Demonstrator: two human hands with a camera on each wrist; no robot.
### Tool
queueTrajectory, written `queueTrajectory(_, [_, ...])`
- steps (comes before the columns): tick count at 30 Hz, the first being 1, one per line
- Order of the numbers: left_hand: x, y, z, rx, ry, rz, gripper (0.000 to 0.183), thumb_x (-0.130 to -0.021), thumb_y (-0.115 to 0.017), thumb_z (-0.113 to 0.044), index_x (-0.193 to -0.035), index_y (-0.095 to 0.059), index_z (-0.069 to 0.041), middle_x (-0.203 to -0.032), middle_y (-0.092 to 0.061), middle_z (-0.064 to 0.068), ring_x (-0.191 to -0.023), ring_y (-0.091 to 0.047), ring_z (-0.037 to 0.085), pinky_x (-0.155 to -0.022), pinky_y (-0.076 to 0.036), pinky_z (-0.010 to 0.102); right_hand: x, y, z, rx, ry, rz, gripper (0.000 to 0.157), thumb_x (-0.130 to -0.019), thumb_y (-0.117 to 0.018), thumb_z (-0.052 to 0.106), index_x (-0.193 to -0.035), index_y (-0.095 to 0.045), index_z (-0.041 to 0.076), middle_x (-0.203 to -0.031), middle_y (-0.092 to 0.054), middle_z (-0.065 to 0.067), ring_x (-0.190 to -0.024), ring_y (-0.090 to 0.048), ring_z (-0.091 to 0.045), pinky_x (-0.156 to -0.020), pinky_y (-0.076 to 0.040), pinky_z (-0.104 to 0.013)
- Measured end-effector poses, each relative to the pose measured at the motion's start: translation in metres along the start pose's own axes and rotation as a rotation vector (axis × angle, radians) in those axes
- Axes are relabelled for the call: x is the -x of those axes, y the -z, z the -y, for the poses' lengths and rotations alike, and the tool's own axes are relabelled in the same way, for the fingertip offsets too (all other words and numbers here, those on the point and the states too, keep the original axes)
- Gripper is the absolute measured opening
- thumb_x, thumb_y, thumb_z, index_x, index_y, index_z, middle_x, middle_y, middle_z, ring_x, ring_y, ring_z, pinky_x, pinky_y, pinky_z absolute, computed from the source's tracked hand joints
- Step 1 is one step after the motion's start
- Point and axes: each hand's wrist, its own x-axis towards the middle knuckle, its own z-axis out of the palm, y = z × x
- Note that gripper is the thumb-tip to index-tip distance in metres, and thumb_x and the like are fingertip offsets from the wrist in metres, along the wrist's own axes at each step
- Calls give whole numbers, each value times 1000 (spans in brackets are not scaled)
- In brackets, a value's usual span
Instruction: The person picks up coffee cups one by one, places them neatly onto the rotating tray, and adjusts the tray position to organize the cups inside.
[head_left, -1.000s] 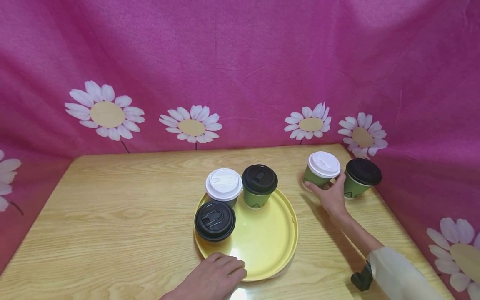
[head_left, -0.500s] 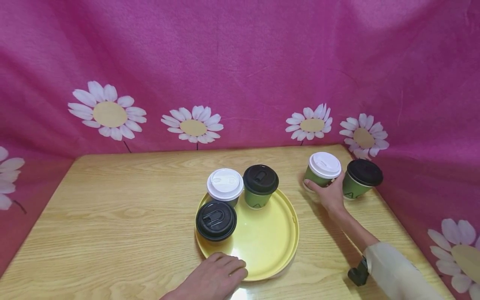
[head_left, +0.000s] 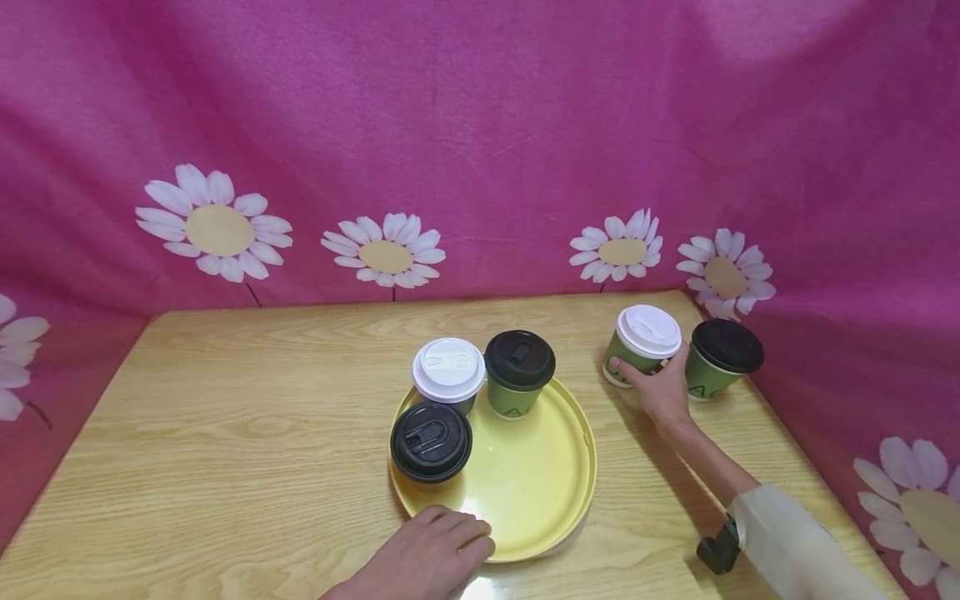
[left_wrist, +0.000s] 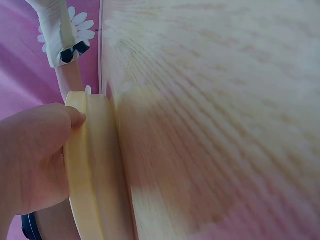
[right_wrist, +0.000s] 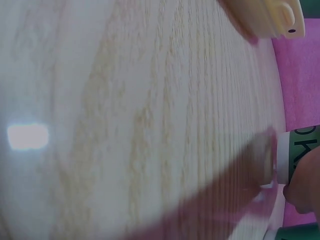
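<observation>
On the right side of the table [head_left: 262, 433], I see the white-lidded green cup [head_left: 645, 337] upright, the right hand [head_left: 663, 393] curled round its body below the lid, probably to spare the lid any load; whether its base touches wood I cannot tell. Just beside it stands a black-lidded green cup [head_left: 722, 360]. Leftward, the left hand [head_left: 427, 552] pinches the near rim of the yellow tray [head_left: 534, 492], seemingly steadying it; three lidded cups [head_left: 448, 368] occupy its back and left.

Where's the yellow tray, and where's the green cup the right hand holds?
Yellow tray [head_left: 534, 479], head view: its bare inside bottom.
Green cup [head_left: 643, 343], head view: front rim of its white lid.
</observation>
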Motion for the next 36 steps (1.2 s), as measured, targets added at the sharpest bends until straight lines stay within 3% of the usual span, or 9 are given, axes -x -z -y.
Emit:
queueTrajectory(5, [0,1,0,16,4,26,17,-85,-60,-35,-95,-57,-21,-103,-55,-8,-98,-54,8,-80,-44,29,7,4,7,-26,11,20,96,-71,-79,21,-141,-14,14,-134,-33,-13,-121,-35,-25,-102,-30,-38])
queueTrajectory(13, [1,-2,-1,10,1,4,18,-85,-60,-36,-94,-57,-21,-103,-55,-8,-98,-54,8,-80,-44,28,28,9,23,-35,37,103,95,-71,-80,19,-140,-15,15,-134,-33,-8,-120,-36,-22,-100,-32,-41])
queueTrajectory(19, [3,-3,0,3,-2,-21,14,-84,-61,-29,-94,-57,-21,-103,-55,-8,-98,-54,8,-80,-44,28,32,8,-1,-87,154,177,90,-72,-78,15,-140,-20,25,-132,-37,-6,-113,-43,-24,-90,-42,-29])
queueTrajectory(22, [3,-3,0,-10,-3,-26,13,-82,-61,-23,-95,-57,-21,-103,-55,-8,-98,-54,8,-80,-44,28,37,9,-4,-145,168,207,90,-71,-78,12,-139,-21,26,-131,-38,-6,-111,-45,-24,-88,-44,-26])
queueTrajectory(26, [2,-2,0,-10,-8,-22,13,-83,-60,-22,-95,-57,-21,-103,-55,-8,-98,-54,8,-80,-44,28,59,15,28,-169,141,255,92,-70,-79,13,-139,-20,23,-131,-37,-8,-112,-44,-25,-93,-41,-33])
queueTrajectory(29, [1,-2,0,-16,-8,-25,13,-82,-60,-22,-94,-57,-20,-102,-55,-8,-98,-54,8,-80,-44,28,74,18,50,-114,158,270,94,-69,-80,12,-140,-19,20,-130,-37,-7,-113,-43,-22,-95,-40,-30])
queueTrajectory(36, [0,-3,0,-55,-9,-51,11,-81,-57,-19,-92,-57,-21,-98,-55,-8,-96,-55,8,-78,-44,28,86,25,70,-117,153,274,96,-69,-77,-3,-140,-17,19,-130,-35,-4,-112,-44,-13,-94,-38,-17])
